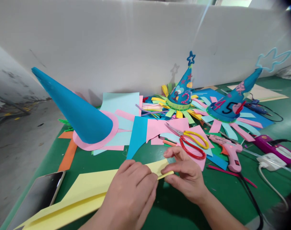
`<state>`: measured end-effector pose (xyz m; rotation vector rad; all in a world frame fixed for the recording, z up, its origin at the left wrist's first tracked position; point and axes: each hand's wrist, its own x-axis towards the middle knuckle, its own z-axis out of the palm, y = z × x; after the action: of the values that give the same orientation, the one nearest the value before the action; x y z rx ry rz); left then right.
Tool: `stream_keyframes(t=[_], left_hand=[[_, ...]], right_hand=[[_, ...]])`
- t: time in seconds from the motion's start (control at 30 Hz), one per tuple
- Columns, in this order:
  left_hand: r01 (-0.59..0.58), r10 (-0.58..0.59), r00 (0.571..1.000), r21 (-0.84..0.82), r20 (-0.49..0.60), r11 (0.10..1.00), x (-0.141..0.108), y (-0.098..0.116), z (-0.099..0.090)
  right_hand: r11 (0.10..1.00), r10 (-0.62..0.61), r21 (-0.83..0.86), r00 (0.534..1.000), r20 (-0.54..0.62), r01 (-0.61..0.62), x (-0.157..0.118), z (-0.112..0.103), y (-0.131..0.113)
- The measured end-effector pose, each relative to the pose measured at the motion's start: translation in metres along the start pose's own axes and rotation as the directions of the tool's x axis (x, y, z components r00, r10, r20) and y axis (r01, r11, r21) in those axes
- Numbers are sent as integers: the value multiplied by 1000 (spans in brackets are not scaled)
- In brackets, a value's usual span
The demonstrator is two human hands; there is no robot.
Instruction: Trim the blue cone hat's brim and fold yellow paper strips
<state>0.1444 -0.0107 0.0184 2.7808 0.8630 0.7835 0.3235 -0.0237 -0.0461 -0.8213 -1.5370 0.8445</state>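
Observation:
A long yellow paper sheet [92, 180] with a folded lower edge lies across the front of the table. My left hand [133, 191] is closed over its right part, fingers pressed together on the paper. My right hand [185, 175] pinches the narrow right end of the fold between thumb and fingers, close beside my left fingertips. Behind my right hand lie scissors [192, 142] with one red and one yellow handle. Farther back at the left, a plain blue paper cone [85, 118] leans to the left on a pink ring [115, 123].
Two decorated blue cone hats [182, 91] [233, 99] with paper strips stand at the back. A pink glue gun [233, 153], cables and a purple device [274, 148] lie right; a phone [38, 198] lies front left. Paper pieces cover the middle.

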Motion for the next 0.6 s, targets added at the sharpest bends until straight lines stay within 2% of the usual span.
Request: stream_keyframes(t=[0.23, 0.43, 0.6], left_hand=[[64, -61, 997, -59, 49, 996, 1, 0, -2], [119, -117, 993, -64, 34, 991, 3, 2, 0], [135, -133, 991, -82, 34, 987, 7, 3, 1]], right_hand=[[1000, 15, -1, 1000, -11, -15, -1, 2, 1], [996, 38, 82, 999, -35, -35, 1, 5, 0], [994, 72, 82, 995, -63, -67, -1, 6, 0]])
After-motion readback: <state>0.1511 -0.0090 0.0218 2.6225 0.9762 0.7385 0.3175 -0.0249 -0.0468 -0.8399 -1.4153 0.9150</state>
